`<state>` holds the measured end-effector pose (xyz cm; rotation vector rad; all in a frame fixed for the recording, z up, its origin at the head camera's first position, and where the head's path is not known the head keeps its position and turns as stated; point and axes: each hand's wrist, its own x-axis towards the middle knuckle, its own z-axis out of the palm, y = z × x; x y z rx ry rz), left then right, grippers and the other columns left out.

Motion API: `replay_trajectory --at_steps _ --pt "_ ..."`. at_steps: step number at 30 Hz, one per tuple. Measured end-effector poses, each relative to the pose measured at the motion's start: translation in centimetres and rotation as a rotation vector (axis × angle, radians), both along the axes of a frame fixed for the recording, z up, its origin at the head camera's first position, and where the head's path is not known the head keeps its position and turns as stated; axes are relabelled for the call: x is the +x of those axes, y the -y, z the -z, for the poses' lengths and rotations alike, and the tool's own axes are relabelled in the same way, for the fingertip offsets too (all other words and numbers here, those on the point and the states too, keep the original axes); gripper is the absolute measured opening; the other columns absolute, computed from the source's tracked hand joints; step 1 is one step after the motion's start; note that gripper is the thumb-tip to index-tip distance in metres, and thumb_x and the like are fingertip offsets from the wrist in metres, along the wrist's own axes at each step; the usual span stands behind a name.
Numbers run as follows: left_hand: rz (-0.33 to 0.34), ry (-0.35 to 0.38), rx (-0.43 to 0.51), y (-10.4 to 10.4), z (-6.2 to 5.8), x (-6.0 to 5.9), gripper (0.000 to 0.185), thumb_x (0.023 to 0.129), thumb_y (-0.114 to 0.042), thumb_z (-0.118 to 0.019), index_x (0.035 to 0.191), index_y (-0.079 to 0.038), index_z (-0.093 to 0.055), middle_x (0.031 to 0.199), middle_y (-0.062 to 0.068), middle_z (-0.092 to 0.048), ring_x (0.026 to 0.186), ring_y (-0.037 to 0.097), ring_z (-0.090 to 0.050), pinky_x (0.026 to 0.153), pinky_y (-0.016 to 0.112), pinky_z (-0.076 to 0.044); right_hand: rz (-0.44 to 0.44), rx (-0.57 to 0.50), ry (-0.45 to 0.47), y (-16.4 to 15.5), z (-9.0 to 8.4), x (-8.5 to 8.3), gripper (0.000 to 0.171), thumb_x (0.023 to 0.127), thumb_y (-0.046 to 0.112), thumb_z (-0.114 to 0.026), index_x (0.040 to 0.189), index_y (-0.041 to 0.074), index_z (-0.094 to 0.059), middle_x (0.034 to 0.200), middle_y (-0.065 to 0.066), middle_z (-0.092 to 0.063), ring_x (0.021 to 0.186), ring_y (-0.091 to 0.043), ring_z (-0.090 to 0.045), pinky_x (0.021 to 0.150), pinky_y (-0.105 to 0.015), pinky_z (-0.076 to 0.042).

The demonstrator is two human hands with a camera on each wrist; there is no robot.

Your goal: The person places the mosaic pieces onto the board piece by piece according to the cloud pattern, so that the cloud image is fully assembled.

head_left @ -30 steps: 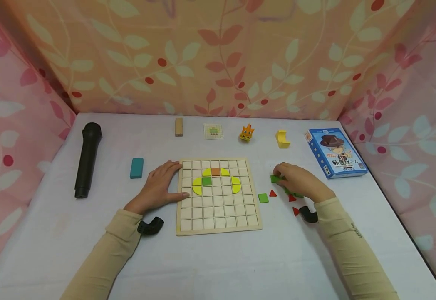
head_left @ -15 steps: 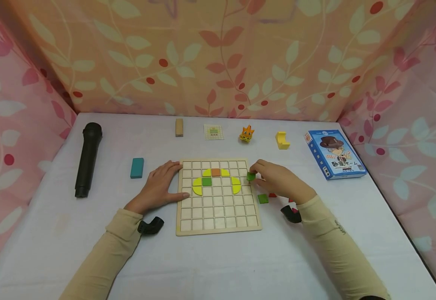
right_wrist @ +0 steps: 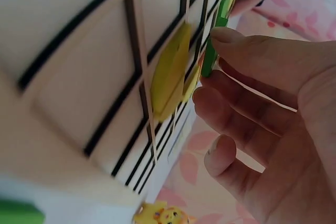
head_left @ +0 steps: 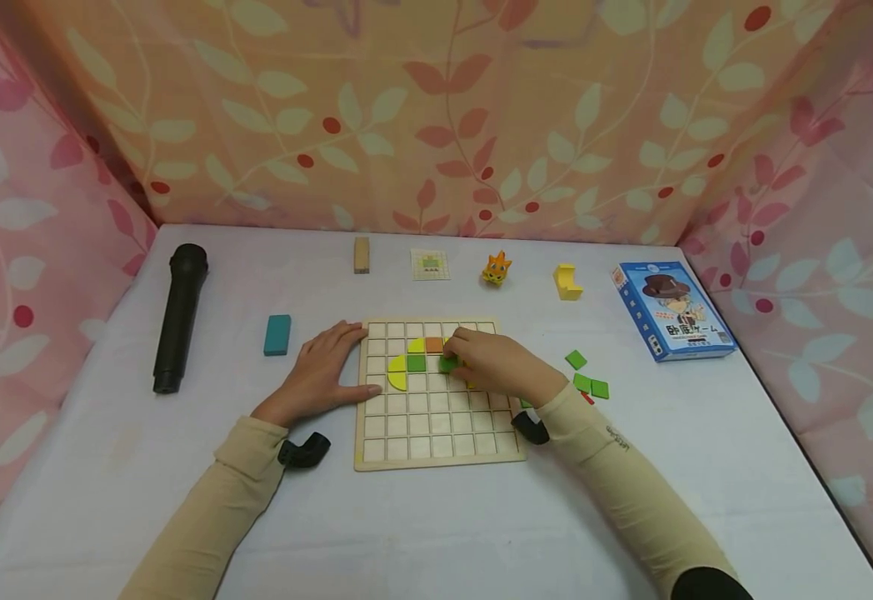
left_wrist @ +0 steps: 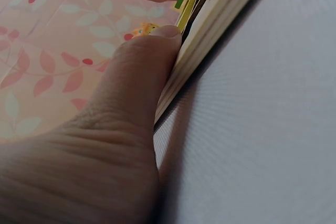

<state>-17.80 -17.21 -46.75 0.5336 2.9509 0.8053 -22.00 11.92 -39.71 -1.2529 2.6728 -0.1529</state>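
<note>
A wooden grid board [head_left: 440, 423] lies mid-table, bearing yellow rounded tiles [head_left: 397, 382], an orange square tile [head_left: 433, 345] and a green square tile [head_left: 416, 363]. My left hand [head_left: 324, 371] rests at the board's left edge, fingers straight and thumb over the rim; the thumb [left_wrist: 142, 61] shows large in the left wrist view. Over the board's upper right part, my right hand [head_left: 504, 362] pinches another green square tile [right_wrist: 211, 56] between thumb and fingers, close over the cells. The right hand covers most of the yellow tiles on that side.
Loose green tiles [head_left: 582, 382] lie right of the board, with a red piece partly hidden. Behind stand a wooden block [head_left: 361, 255], a pattern card [head_left: 430, 265], an orange figurine [head_left: 496, 269], a yellow piece [head_left: 567, 283] and a blue box [head_left: 676, 310]. Leftward are a teal block [head_left: 276, 335] and a black microphone-shaped object [head_left: 179, 321].
My right hand has picked up a green tile from the loose pieces and carried it left over the board. My left hand has stayed at the board's edge.
</note>
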Motion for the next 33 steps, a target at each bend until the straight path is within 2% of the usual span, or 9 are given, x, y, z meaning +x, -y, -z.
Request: replay_trajectory --at_steps 8,19,26,29,33 --pt "0.003 -0.024 0.008 0.0 0.4 -0.1 0.097 0.076 -0.061 -0.069 0.149 -0.009 -0.031 0.153 0.012 -0.029 0.145 0.033 -0.016 0.109 0.058 -0.018 -0.008 -0.010 -0.016 1.2 0.7 -0.3 0.023 0.091 0.021 -0.067 0.112 0.013 -0.064 0.104 0.004 -0.060 0.087 -0.008 -0.059 0.078 -0.027 -0.052" --pt "0.001 0.001 0.000 0.0 0.1 -0.1 0.098 0.076 -0.061 -0.070 0.149 -0.010 -0.030 0.154 0.011 -0.027 0.146 0.032 -0.015 0.110 0.057 -0.017 -0.038 -0.009 -0.054 2.2 0.9 -0.4 0.017 0.089 0.021 -0.069 0.105 0.016 -0.066 0.102 0.004 -0.059 0.088 -0.008 -0.059 0.079 -0.027 -0.052" --pt "0.001 -0.008 -0.009 0.0 0.2 -0.2 0.098 0.076 -0.062 -0.069 0.149 -0.010 -0.030 0.154 0.011 -0.027 0.145 0.033 -0.015 0.110 0.058 -0.018 -0.034 -0.001 -0.023 1.7 0.4 -0.5 0.019 0.091 0.022 -0.067 0.108 0.015 -0.066 0.104 0.004 -0.060 0.090 -0.008 -0.060 0.081 -0.027 -0.052" --pt "0.003 -0.004 0.000 -0.1 0.1 -0.2 0.098 0.076 -0.063 -0.069 0.149 -0.010 -0.030 0.154 0.011 -0.027 0.145 0.033 -0.015 0.109 0.058 -0.018 0.001 0.002 0.017 0.4 -0.1 -0.6 0.021 0.092 0.023 -0.066 0.111 0.016 -0.066 0.106 0.004 -0.061 0.091 -0.009 -0.059 0.082 -0.029 -0.052" --pt "0.003 0.004 0.007 0.0 0.0 -0.1 0.098 0.076 -0.062 -0.070 0.149 -0.011 -0.031 0.154 0.011 -0.027 0.145 0.033 -0.014 0.109 0.058 -0.017 0.121 0.032 0.080 -2.3 -0.9 -0.9 0.023 0.093 0.025 -0.064 0.114 0.016 -0.064 0.106 0.005 -0.060 0.087 -0.010 -0.057 0.081 -0.031 -0.051"
